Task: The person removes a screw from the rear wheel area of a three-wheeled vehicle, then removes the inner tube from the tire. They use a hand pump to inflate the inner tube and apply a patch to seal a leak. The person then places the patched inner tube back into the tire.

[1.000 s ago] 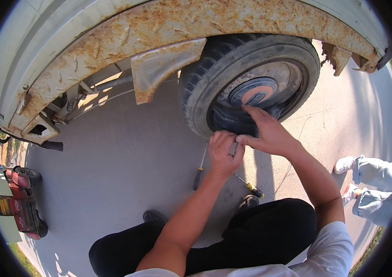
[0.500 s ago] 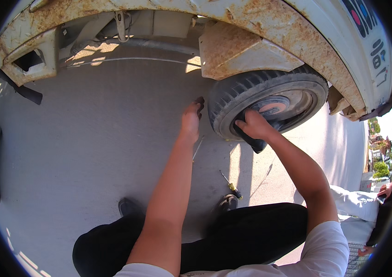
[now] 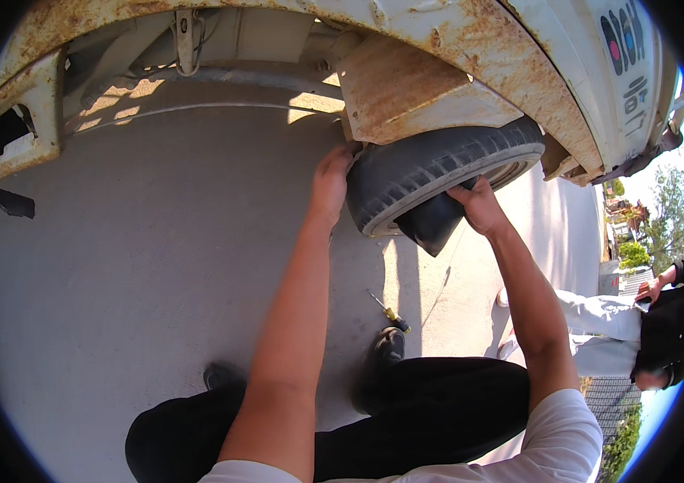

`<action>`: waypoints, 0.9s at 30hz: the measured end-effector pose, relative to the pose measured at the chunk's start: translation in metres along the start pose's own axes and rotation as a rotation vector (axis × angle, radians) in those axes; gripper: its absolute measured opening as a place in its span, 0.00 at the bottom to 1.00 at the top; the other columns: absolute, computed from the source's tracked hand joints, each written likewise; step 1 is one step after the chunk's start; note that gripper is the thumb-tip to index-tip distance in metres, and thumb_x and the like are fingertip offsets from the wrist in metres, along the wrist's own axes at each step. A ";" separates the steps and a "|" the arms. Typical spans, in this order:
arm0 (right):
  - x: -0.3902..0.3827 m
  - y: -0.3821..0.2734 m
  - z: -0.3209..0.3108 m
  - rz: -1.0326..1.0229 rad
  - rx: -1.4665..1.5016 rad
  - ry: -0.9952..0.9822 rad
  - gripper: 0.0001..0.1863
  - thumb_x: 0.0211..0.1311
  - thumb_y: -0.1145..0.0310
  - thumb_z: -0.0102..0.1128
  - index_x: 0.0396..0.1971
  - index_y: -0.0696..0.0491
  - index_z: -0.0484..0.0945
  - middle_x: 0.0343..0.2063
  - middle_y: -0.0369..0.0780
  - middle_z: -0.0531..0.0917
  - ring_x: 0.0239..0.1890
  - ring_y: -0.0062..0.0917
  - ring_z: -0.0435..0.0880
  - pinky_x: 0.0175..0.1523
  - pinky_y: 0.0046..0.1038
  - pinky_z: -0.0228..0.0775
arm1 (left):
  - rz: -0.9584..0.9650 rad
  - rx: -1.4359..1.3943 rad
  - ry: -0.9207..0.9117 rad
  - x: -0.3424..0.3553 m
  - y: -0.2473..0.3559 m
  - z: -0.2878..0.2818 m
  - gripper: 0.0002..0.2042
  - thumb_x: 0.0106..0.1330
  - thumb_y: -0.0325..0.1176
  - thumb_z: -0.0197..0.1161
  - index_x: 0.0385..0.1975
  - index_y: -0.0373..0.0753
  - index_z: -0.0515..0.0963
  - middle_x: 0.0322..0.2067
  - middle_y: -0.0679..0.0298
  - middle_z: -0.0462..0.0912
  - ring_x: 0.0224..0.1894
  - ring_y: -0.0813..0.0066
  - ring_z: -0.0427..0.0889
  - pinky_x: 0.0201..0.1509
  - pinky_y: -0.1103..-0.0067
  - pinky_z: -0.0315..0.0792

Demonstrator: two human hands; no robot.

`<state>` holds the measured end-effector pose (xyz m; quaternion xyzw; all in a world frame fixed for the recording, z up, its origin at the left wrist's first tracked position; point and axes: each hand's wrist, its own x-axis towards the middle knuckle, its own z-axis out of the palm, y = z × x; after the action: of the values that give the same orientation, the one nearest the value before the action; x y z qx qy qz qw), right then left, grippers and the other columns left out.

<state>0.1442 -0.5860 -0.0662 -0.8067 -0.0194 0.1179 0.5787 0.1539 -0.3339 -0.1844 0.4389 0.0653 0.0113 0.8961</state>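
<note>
A black tire [image 3: 390,175] on a metal rim [image 3: 511,169] sits under the rusty wheel arch of a white vehicle. My left hand [image 3: 331,183] reaches up to the tire's left side, its fingers closed at the tread edge and partly hidden. On the other side, my right hand [image 3: 480,211] grips a black rubber-like piece [image 3: 430,223], thumb on top. That piece hangs out from the tire's lower side and tapers to a point; where its upper end goes is hidden. A yellow-and-black screwdriver [image 3: 394,317] lies on the ground by my shoe [image 3: 389,346].
The vehicle's rusty lower edge [image 3: 471,40] arches overhead, with a rusty panel [image 3: 398,88] just above the tire. A thin cable [image 3: 197,106] hangs below the underside. At the right stands a person in light trousers [image 3: 607,318], holding a small object.
My left hand has come up to the tire's side. My right hand has shifted right and up, and the black piece now hangs wider below the rim. The view has shifted too.
</note>
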 end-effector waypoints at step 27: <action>-0.004 0.008 0.020 -0.133 -0.119 0.009 0.17 0.72 0.71 0.56 0.57 0.59 0.73 0.51 0.39 0.82 0.54 0.25 0.77 0.62 0.29 0.66 | -0.294 0.064 0.071 0.002 -0.072 -0.051 0.27 0.74 0.45 0.47 0.68 0.35 0.66 0.67 0.57 0.69 0.71 0.60 0.64 0.74 0.64 0.55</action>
<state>0.1355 -0.5707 -0.0792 -0.8372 -0.0774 0.0743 0.5363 0.1463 -0.3376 -0.2726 0.4524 0.1606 -0.1066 0.8708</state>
